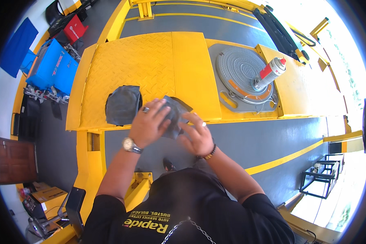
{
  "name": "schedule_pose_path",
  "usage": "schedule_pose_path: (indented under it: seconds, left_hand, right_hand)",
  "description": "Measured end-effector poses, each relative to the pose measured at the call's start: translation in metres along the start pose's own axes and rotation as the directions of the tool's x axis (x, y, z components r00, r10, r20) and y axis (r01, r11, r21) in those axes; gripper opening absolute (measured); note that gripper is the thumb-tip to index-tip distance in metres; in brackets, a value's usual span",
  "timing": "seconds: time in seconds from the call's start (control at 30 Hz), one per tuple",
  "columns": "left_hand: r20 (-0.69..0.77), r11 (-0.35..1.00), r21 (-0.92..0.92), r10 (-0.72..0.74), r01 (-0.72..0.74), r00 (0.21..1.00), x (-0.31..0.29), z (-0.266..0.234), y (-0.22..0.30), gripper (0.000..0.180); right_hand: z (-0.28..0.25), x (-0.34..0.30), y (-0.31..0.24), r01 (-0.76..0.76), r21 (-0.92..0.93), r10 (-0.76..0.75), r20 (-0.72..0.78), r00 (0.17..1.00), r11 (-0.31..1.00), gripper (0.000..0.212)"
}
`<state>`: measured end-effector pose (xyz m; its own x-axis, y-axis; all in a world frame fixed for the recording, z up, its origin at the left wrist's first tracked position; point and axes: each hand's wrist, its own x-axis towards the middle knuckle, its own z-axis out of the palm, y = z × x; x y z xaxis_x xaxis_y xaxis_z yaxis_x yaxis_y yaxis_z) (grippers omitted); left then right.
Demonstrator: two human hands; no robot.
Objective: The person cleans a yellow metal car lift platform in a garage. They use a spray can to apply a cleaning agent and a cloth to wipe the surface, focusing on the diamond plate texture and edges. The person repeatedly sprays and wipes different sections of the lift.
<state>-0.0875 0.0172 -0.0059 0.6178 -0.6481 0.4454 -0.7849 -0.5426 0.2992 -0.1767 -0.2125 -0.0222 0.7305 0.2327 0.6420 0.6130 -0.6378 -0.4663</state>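
A dark grey cloth-like piece (173, 116) is between my hands, over the front edge of the yellow platform. My left hand (149, 120), with a watch on its wrist, has its fingers on the left side of that piece and grips it. At its right side, my right hand (198, 136) pinches the piece, though its fingers are a little blurred. Left of my hands, a similar dark grey folded cloth (124, 105) lies on the platform's tread plate. Part of a dark flat item shows behind the held piece; its kind is hidden.
The yellow platform (193, 73) spans the front. On its right, a spray can (269, 74) with a red cap stands on a grey round turntable plate (236, 67). A blue machine (55, 67) is at the left; a black metal frame (319, 177) stands at the right.
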Motion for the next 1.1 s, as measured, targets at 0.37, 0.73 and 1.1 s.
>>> schedule_pose_path:
  seconds: [0.37, 0.73, 1.1]
  left_hand:
    - [0.358, 1.000, 0.020, 0.014, -0.023, 0.934, 0.089, 0.096, 0.069, 0.064]
    - [0.202, 0.852, 0.406, -0.437, 0.331, 0.877, 0.352, 0.196, -0.125, 0.064]
    - [0.267, 0.897, 0.337, -0.381, 0.285, 0.885, 0.294, 0.190, -0.023, 0.073]
  right_hand:
    - [-0.188, -0.131, 0.160, -0.531, -0.306, 0.266, -0.610, 0.747, 0.790, 0.023]
    - [-0.279, -0.129, 0.295, -0.651, -0.391, 0.293, -0.662, 0.690, 0.651, 0.036]
    - [-0.283, -0.129, 0.303, -0.677, -0.422, 0.291, -0.674, 0.679, 0.603, 0.049]
